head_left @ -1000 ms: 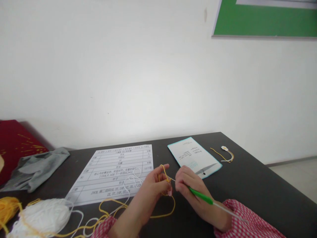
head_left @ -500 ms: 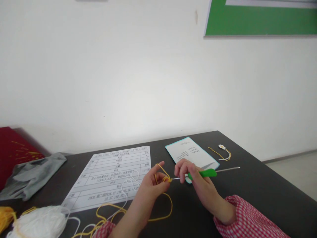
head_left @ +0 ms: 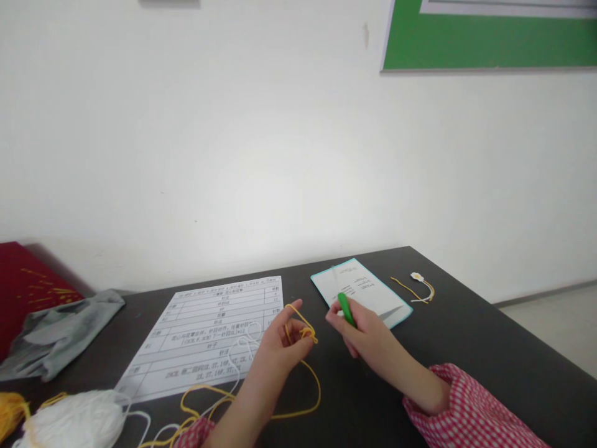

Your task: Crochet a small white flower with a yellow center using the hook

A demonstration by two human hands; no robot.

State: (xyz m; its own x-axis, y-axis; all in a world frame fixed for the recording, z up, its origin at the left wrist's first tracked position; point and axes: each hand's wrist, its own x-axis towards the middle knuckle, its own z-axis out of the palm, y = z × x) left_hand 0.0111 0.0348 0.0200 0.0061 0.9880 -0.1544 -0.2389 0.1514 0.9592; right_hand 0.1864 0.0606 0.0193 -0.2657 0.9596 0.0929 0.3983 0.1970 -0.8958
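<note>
Between the thumb and fingers of my left hand (head_left: 283, 348) is pinched a small looped piece of yellow yarn (head_left: 308, 334), with one strand running up over the index finger. The rest of that yarn trails down to the table in a loose curve. A crochet hook with a green handle (head_left: 346, 308) is gripped in my right hand (head_left: 359, 328), to the right of the yarn and apart from it. The handle points upward; its upper metal end is a faint blur, and the lower end is hidden by the fingers.
A printed chart (head_left: 205, 336) lies left of my hands, with loose white yarn over it. White (head_left: 74, 420) and yellow (head_left: 12, 407) yarn balls sit front left, near a grey cloth (head_left: 65, 330). Behind my right hand lies a blue-edged sheet (head_left: 373, 289); a crocheted flower (head_left: 416, 276) is farther right.
The hook has come away from the yellow loops and swung from lying nearly level to pointing up. My right hand has turned with it; my left hand has shifted slightly left.
</note>
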